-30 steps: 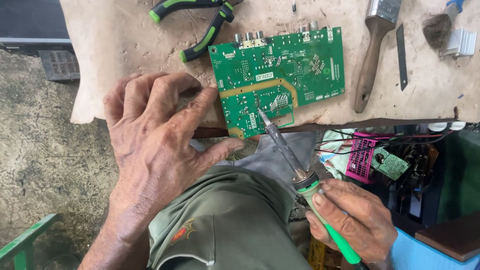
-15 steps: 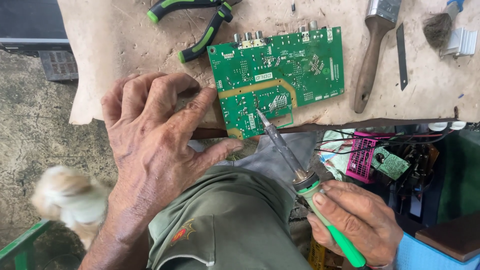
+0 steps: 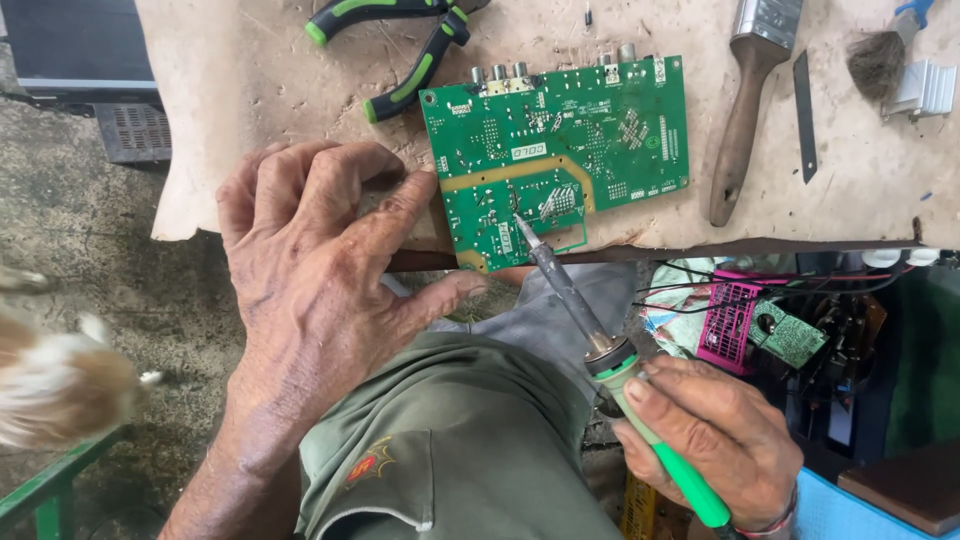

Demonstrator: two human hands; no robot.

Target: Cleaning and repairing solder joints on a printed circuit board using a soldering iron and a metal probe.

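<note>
Nearest the camera, the right hand (image 3: 715, 440) is wrapping its fingers closed around the green handle of a soldering iron (image 3: 600, 345), thumb lying along the collar; the iron is slanting up and left, its tip touching the lower part of a green circuit board (image 3: 560, 140). The left hand (image 3: 320, 270) is resting over the edge of the brown work surface (image 3: 260, 90), fingers loosely curled and spread, gripping nothing; its forefinger tip is pressing against the board's left edge and the thumb is reaching under the table edge toward the board's lower corner. The board is lying flat on the work surface, its lower part overhanging the front edge slightly, connectors facing away. Beyond it, green-and-black pliers (image 3: 400, 40) are lying at the far left. To the right of the board, a paintbrush (image 3: 745, 110) is lying handle-down, a thin dark blade (image 3: 805, 115) just beside it, and a finned metal heatsink (image 3: 920, 88) near the far corner. A blurred furry animal (image 3: 60, 385) is showing at lower left
</note>
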